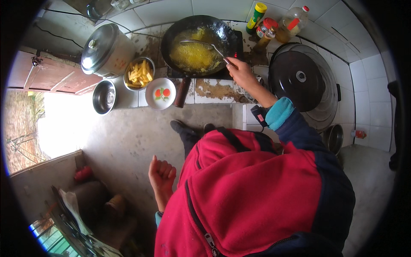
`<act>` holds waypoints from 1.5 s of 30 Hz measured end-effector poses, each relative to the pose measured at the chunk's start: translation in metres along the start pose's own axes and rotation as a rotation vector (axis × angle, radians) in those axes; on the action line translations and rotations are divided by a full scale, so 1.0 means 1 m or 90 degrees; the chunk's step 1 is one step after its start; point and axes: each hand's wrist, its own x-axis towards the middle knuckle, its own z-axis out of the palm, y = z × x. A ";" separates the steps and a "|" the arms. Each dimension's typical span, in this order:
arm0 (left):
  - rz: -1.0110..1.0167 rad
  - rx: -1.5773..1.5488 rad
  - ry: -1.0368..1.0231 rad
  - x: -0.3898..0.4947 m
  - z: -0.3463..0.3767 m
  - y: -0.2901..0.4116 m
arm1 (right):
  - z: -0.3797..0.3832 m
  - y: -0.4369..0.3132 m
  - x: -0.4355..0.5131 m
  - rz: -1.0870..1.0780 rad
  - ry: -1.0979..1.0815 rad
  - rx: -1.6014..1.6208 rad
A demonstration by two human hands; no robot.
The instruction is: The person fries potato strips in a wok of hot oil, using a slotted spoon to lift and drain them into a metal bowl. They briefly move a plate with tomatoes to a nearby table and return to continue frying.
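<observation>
My right hand grips the handle of a metal cooking utensil, likely a spatula or skimmer. Its head dips into bubbling yellow oil inside a dark wok. Pale pieces float in the oil, but foam hides most of their shape. The wok sits on a black cooktop with a lit red display, and its wooden handle points towards me. My left hand is curled into a loose fist beside my red jacket, away from the counter, with nothing visible in it.
Left of the wok stand a metal bowl of yellow fried strips, a white plate, a steel bowl and a lidded cooker. Bottles and a jar stand back right. A dark lid lies rightwards.
</observation>
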 end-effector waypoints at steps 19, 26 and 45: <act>-0.030 -0.018 0.001 0.008 0.005 0.001 | -0.020 0.006 -0.029 -0.062 0.000 -0.111; -0.016 -0.028 0.028 0.004 0.002 0.000 | -0.013 0.002 -0.009 -0.100 0.040 -0.079; -0.027 0.004 0.023 0.007 0.009 0.004 | -0.008 0.001 -0.022 -0.015 -0.023 0.036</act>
